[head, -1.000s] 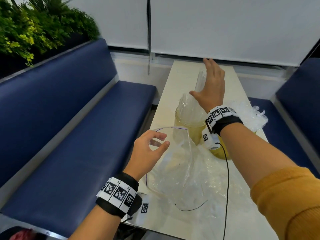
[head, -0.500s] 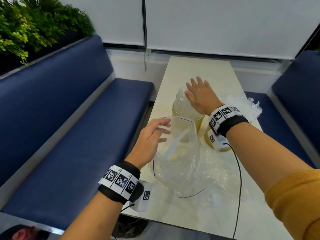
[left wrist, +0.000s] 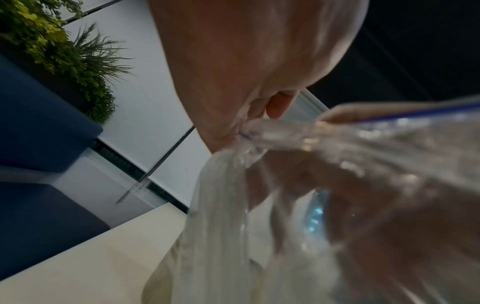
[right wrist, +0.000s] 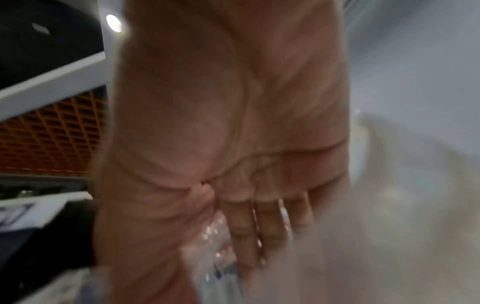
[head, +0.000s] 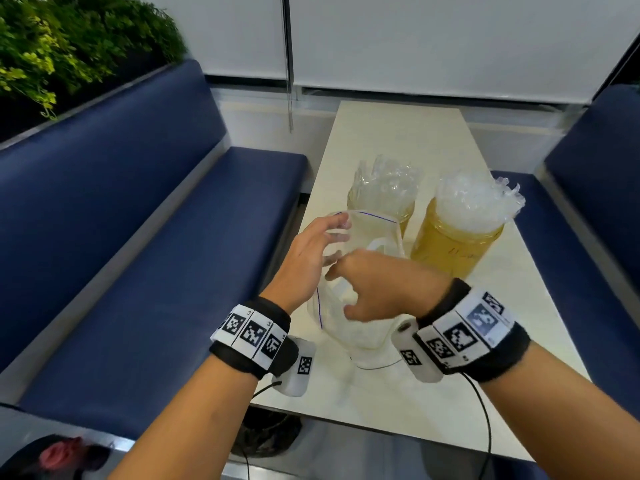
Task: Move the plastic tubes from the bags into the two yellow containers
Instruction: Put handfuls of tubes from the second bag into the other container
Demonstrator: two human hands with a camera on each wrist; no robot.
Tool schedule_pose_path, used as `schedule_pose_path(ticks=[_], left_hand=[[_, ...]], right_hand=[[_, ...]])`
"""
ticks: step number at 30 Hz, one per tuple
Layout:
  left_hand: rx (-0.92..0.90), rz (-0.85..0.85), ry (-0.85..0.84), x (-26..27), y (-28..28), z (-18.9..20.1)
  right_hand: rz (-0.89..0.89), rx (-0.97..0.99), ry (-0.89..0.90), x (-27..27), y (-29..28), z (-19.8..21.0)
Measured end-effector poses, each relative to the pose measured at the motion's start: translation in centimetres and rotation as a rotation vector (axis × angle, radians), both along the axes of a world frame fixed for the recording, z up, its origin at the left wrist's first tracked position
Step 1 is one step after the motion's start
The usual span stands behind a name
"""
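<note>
Two yellow containers stand side by side on the table, the left one (head: 407, 217) and the right one (head: 450, 251), each packed with clear plastic tubes (head: 384, 181). In front of them a clear zip bag (head: 360, 329) with a blue line along its rim stands with its mouth held wide. My left hand (head: 332, 244) pinches the rim of the bag (left wrist: 337, 144) between thumb and finger. My right hand (head: 343, 289) reaches into the bag's mouth, fingers fairly straight and blurred. What lies inside the bag is hard to make out.
The narrow cream table (head: 398, 133) runs away from me between two blue benches, one on the left (head: 138, 254) and one on the right (head: 588, 237). A planter with green plants (head: 52, 53) tops the left bench back. A dark bin (head: 266, 434) sits below the table's near edge.
My right hand left the top of the left container, came back toward me and went into the bag's mouth. My left hand closed on the bag's rim.
</note>
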State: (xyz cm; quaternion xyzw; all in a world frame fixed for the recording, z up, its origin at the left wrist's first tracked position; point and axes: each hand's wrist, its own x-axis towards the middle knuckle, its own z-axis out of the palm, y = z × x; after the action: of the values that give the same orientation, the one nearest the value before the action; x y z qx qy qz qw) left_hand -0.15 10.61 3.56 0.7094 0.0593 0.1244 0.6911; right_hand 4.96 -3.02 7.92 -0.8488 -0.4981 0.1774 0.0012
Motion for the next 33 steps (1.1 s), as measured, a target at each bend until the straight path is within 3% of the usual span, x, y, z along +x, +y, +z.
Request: schedule_pose_path(ticks=[5, 16, 18, 22, 26, 33], left_hand=[[-0.028, 0.021, 0.024, -0.1, -0.2, 0.0], [0.024, 0.032, 0.016, -0.9, 0.1, 0.1], [0.169, 0.003, 0.004, -1.2, 0.5, -0.1], [0.630, -0.052, 0.063, -2.2, 1.4, 0.1], [0.715, -0.094, 0.128, -3.3, 2.2, 0.7], [0.817, -0.135, 0.197, -3.7, 2.5, 0.6]], right_hand=[[-0.006, -0.040, 0.092, 0.2, 0.4, -3.4], [0.010, 0.180, 0.296, 0.7, -0.7, -6.7], [-0.021, 0.183, 0.350, 0.9, -0.9, -6.2], [-0.056, 0.207, 0.461, 1.5, -1.5, -5.4], [-0.119, 0.284, 0.449, 2.2, -1.9, -5.2], [-0.219, 0.622, 0.386, 2.2, -1.2, -3.4]])
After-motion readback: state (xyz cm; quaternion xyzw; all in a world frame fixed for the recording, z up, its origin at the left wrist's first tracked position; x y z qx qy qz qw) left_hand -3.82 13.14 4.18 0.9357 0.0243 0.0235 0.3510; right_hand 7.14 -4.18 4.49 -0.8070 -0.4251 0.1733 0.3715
